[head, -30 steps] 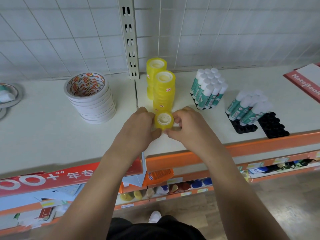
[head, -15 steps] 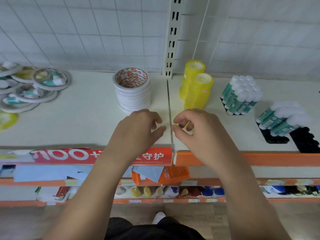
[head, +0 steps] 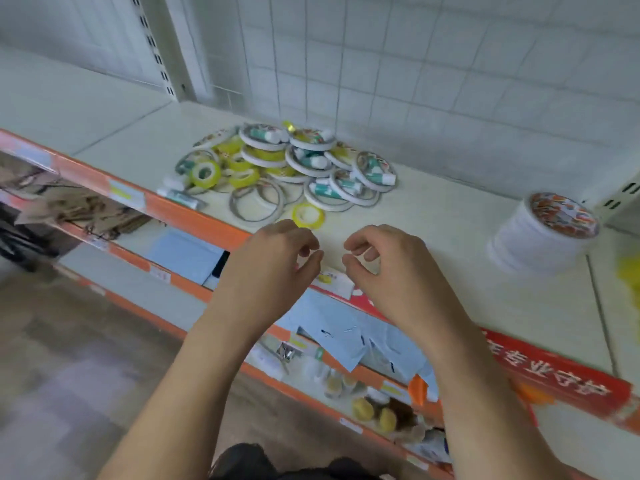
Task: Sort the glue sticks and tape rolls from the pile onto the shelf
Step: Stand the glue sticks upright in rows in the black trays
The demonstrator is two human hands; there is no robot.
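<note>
Left hand (head: 273, 271): it hovered over the front edge of the shelf (head: 450, 209), fingers loosely curled, thumb and fingertips apart, holding nothing.
Right hand (head: 394, 278): it hovered just beside the left one with a small gap between them, curled the same loose way, also holding nothing.
Pile (head: 287, 164): it lay on the shelf beyond both hands, toward the back wall, a heap of flat white tape rolls, yellow tape rolls and green-and-white glue sticks mixed together, several sticks lying inside or across the white rings.
Loose yellow roll (head: 296, 215): 1 roll lay flat at the near edge of the pile, just past the left hand's fingertips and not touched.
Stray glue stick (head: 181, 195): 1 stick lay on its side at the pile's front-left, near the orange shelf lip (head: 194, 216).
Sorted stack (head: 533, 244): white rolls with a printed top stood piled in 1 column to the right, well apart from the pile.
Red banner (head: 554, 372): it ran along the shelf front under the right forearm.
Lower shelves: blue papers (head: 346, 337) and small blurred items sat below.
</note>
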